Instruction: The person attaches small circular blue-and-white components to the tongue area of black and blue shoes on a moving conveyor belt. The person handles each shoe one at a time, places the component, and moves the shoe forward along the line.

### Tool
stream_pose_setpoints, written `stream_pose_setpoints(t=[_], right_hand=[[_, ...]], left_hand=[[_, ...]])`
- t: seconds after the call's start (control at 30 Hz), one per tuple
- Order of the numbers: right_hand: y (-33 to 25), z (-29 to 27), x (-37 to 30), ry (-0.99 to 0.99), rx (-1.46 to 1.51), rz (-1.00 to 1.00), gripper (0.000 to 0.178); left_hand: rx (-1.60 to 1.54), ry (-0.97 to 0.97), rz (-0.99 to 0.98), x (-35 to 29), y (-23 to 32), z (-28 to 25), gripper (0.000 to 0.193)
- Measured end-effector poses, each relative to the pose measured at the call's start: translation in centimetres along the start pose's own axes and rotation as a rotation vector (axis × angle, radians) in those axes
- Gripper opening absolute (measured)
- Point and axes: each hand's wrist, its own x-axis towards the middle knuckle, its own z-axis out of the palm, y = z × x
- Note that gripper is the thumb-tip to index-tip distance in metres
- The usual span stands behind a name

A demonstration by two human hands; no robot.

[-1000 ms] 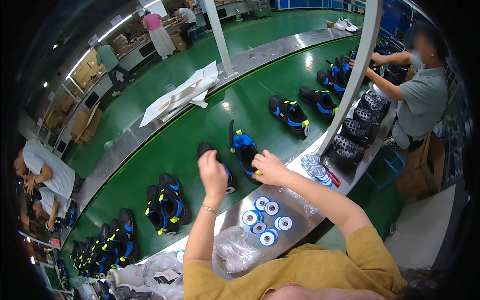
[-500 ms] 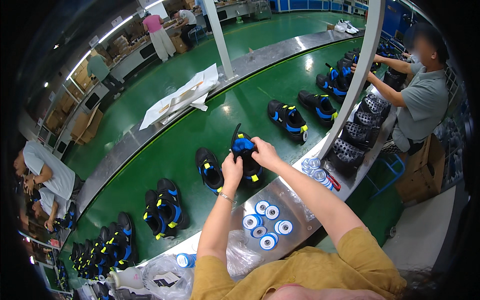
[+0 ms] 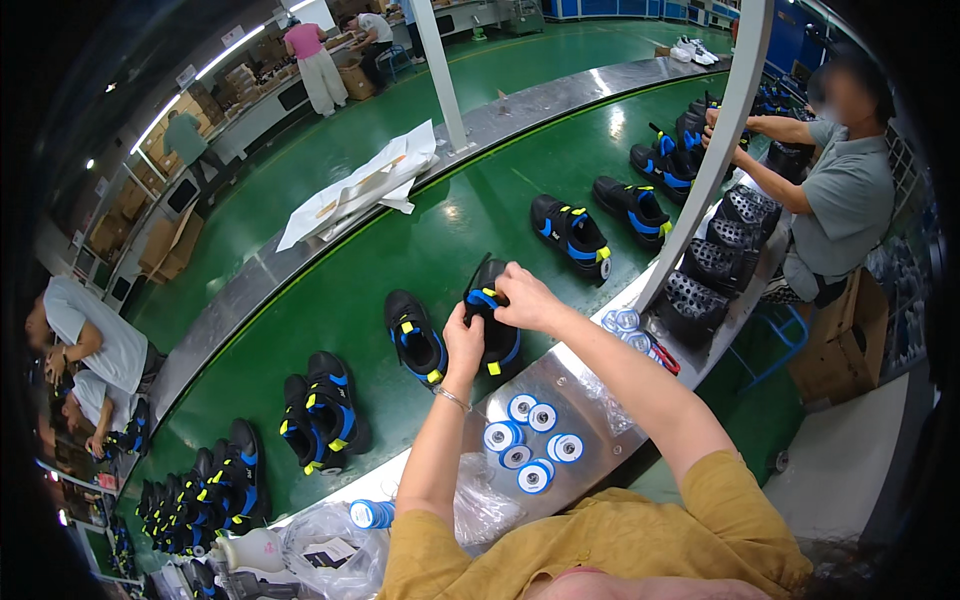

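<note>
A black sports shoe with blue and yellow parts (image 3: 503,343) is on the green belt in front of me, its heel towards me. My left hand (image 3: 463,345) is closed on the left edge of its opening, beside a loose black strap (image 3: 480,273) that sticks up. Bent fingers of my right hand (image 3: 528,300) grip the upper near the tongue and cover part of it. Just left of my left hand stands a matching shoe (image 3: 416,335), untouched. Several round white-and-blue discs (image 3: 502,436) lie on the metal plate (image 3: 590,470) below my wrists.
More shoe pairs stand along the belt, one pair to the left (image 3: 325,410) and one shoe to the right (image 3: 570,238). A grey post (image 3: 708,170) rises at the right, before a co-worker (image 3: 850,170). Clear plastic bags (image 3: 485,505) lie near my left forearm. White sheets (image 3: 360,185) rest on the far ledge.
The blue tongue lining that showed between my hands is now mostly out of sight. My right hand has moved slightly up and left over the shoe. The shoes on the belt have shifted slightly left.
</note>
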Motion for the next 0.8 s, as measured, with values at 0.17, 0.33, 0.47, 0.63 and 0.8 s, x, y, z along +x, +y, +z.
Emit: stream_pose_setpoints(t=[0.17,0.33,0.47,0.63,0.8], right_hand=[[-2.4,0.3,0.3,0.073,-0.077,0.084,0.032],[-1.3,1.1,-1.3,0.064,-0.098,-0.031,0.022],[-0.3,0.8,-1.5,-0.060,-0.151,-0.117,0.016],[-1.6,0.7,-1.3,-0.129,-0.474,-0.315,0.011],[-1.3,1.8,-1.8,-0.051,-0.584,-0.448,0.010]], left_hand=[[0.176,-0.062,0.047,-0.3,2.0,1.2,0.024],[-0.124,-0.020,-0.037,-0.1,-0.1,0.5,0.025],[-0.297,0.146,-0.022,-0.1,-0.8,1.2,0.019],[-0.099,0.051,-0.142,0.7,-0.5,0.7,0.019],[0.116,-0.018,-0.048,0.8,0.8,0.3,0.020]])
